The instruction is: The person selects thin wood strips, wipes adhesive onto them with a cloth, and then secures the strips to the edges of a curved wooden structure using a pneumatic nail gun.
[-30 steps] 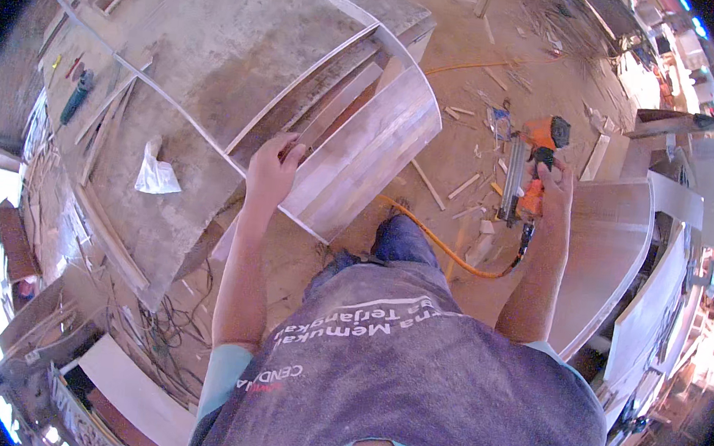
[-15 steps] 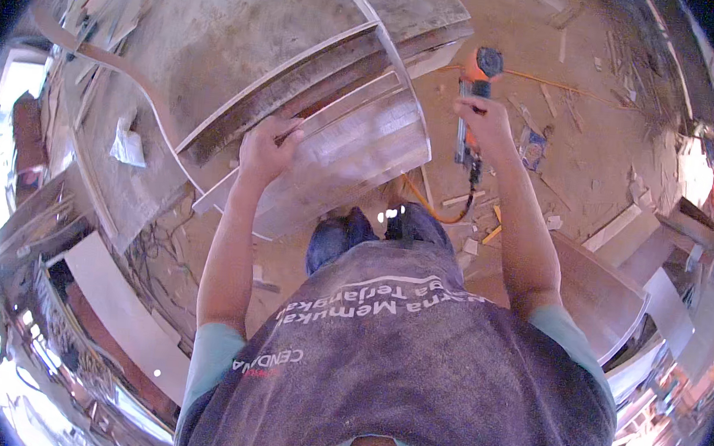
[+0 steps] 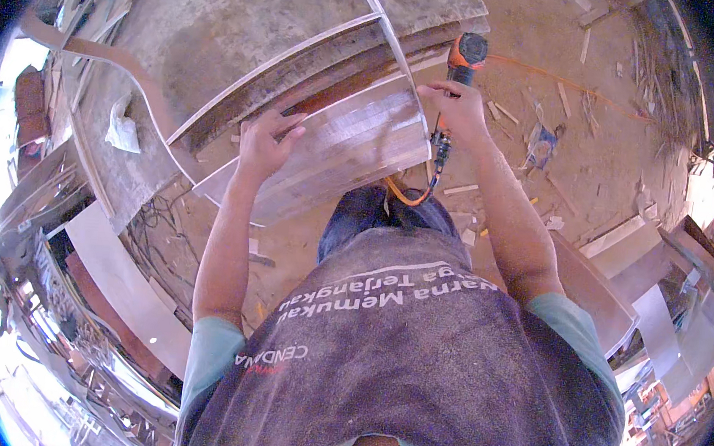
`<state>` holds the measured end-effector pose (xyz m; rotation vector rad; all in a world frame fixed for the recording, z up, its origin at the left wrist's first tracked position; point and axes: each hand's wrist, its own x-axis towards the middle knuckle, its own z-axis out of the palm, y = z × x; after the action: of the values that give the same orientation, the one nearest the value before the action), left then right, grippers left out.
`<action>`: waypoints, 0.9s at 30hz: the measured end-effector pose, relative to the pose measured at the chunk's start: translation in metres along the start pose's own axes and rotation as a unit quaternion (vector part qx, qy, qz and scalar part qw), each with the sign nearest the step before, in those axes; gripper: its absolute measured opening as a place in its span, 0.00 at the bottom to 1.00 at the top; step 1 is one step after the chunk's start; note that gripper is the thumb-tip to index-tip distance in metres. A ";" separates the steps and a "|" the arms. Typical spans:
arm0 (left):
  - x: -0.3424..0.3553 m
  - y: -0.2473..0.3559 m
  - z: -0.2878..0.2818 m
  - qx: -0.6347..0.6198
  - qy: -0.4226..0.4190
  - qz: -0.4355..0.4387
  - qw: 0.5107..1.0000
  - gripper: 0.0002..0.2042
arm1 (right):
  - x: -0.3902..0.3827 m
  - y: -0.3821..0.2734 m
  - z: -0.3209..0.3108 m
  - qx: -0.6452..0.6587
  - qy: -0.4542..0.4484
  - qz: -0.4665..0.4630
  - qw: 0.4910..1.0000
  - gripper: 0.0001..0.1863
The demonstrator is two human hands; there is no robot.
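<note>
A curved wooden panel (image 3: 347,141) with pale edges lies in front of me, next to a larger curved frame (image 3: 277,63). My left hand (image 3: 266,147) grips the panel's far edge near its left end, with thumb and index finger along the rim. In my right hand (image 3: 460,111) is an orange and black nail gun (image 3: 467,56), its handle wrapped by my fingers. The gun stands close to the panel's right end piece (image 3: 417,114). My hand and the panel hide the gun's nose, so I cannot tell whether it touches the wood.
An orange air hose (image 3: 410,198) loops from the gun near my legs. Wood scraps (image 3: 502,113) and a torn packet (image 3: 542,146) litter the floor on the right. A long wavy strip (image 3: 133,67) curves away left, near a white plastic bag (image 3: 123,128). Panels (image 3: 601,295) lie at right.
My right hand has brought the nail gun leftward, up to the panel's right end. The left hand keeps its place on the edge, its index finger straighter.
</note>
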<state>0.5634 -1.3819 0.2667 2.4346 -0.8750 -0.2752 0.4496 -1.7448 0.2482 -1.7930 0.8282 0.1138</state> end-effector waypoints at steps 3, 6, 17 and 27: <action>0.001 0.002 0.003 -0.065 -0.020 -0.053 0.996 0.14 | -0.001 0.001 0.011 0.012 0.013 0.014 1.000 0.21; 0.003 0.003 0.004 -0.051 -0.018 -0.035 0.998 0.14 | 0.004 0.007 0.018 -0.066 0.051 -0.031 0.996 0.21; 0.029 0.017 0.028 -0.071 -0.034 -0.004 0.997 0.21 | -0.008 -0.015 0.023 -0.051 0.059 0.043 0.996 0.20; 0.080 0.077 0.059 -0.043 -0.082 -0.058 0.994 0.24 | -0.008 -0.011 0.023 -0.019 0.065 0.023 0.997 0.22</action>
<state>0.5628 -1.5079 0.2585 2.4109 -0.7742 -0.5502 0.4573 -1.7197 0.2519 -1.8311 0.9667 0.0435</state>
